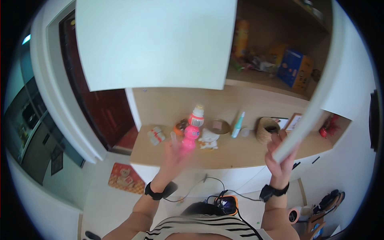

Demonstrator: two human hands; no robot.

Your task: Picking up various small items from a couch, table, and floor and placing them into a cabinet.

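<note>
Left hand point(174, 160), 7 o'clock: blurred, seemingly closed round lower part of pink bottle point(192, 134), centre, held near-upright, presumably against tipping. Right hand point(282, 162), 4 o'clock: edge of cabinet door point(306, 120) pinched, probably steadied open. Woven basket point(262, 134), 3 o'clock: kept on counter point(236, 157).

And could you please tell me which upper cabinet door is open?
The right door, held near its edge by the right hand: it stands swung out, baring shelves, whereas the left door looks shut.
</note>
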